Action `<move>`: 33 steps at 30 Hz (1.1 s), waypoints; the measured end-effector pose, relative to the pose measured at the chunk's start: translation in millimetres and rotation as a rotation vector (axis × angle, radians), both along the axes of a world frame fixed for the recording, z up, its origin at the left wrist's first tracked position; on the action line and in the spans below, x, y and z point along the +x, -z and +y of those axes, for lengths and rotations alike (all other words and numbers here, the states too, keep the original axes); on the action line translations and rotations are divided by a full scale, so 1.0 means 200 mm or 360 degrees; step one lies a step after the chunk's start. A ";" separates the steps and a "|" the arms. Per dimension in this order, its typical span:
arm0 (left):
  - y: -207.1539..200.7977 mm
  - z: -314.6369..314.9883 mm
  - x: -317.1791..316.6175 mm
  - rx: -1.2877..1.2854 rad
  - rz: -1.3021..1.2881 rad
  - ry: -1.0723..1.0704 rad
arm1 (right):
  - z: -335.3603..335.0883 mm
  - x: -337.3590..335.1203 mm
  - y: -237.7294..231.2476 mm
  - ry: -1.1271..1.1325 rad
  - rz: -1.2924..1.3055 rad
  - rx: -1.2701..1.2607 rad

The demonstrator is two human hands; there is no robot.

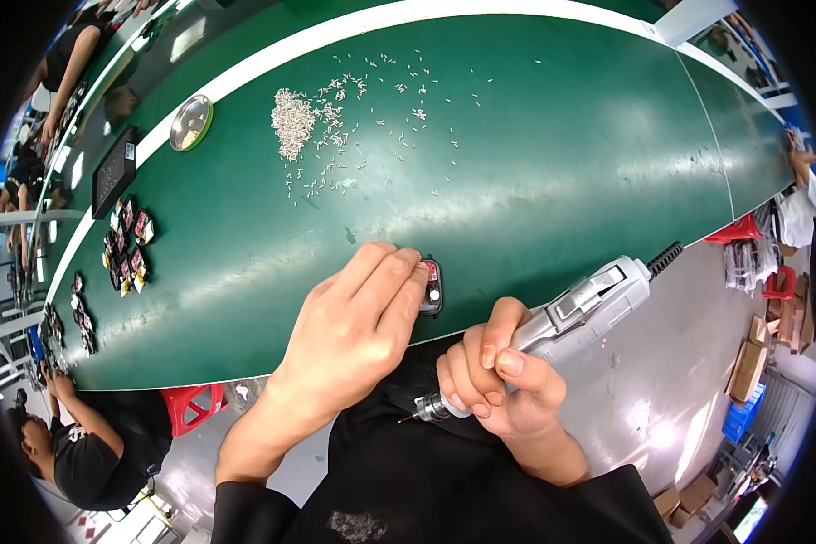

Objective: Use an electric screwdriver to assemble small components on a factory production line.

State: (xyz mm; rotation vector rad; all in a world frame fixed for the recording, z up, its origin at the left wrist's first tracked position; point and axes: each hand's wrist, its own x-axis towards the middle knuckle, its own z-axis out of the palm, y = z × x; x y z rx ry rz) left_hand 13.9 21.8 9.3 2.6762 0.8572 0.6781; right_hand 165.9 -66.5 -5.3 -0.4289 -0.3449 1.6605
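Observation:
My left hand (349, 313) is closed over a small black device (433, 295) at the table's near edge. Red parts and a white round spot show on the device's right side; my fingers hide the rest. In my right hand (508, 372) is a grey electric screwdriver (576, 313), gripped near its front end. Its bit (408, 419) points down and left, in front of my dark clothing and apart from the device. A black coiled cord (666, 258) leaves its back end. Toward the far side lies a pile of small silvery screws (292, 122), with loose ones scattered to its right.
Several small black assemblies (127, 245) lie at the left of the green table (562, 163). Beyond them are a black box (115, 172) and a round green-rimmed dish (191, 123). A person (91, 444) sits at the lower left, near a red stool (193, 406). Cardboard boxes (748, 363) stand at right.

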 end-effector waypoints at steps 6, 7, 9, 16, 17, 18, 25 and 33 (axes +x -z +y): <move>0.03 -0.04 0.03 0.0270 0.0020 0.0088 | -0.03 -0.09 0.03 0.0194 0.0035 -0.0348; 0.03 -0.05 0.03 0.0295 0.0040 0.0084 | -0.03 -0.09 0.04 0.0193 0.0030 -0.0355; 0.02 -0.07 0.04 0.0299 0.0055 0.0066 | -0.03 -0.09 0.04 0.0207 -0.0016 -0.0389; 0.01 -0.10 0.04 0.0265 0.0088 0.0004 | -0.03 -0.10 0.04 0.0235 -0.0025 -0.0423; 0.01 -0.11 0.04 0.0259 0.0081 0.0003 | -0.03 -0.09 0.04 0.0235 -0.0033 -0.0429; -0.01 -0.13 0.05 0.0158 0.0101 -0.0027 | -0.04 -0.09 0.04 0.0201 -0.0053 -0.0423; 0.01 -0.14 0.01 0.0147 0.0226 0.0057 | 0.06 0.13 -0.07 0.0029 -0.0328 0.0060; 0.01 -0.15 -0.02 0.0167 0.0327 0.0138 | 0.30 0.31 -0.21 0.0121 -0.0718 0.0662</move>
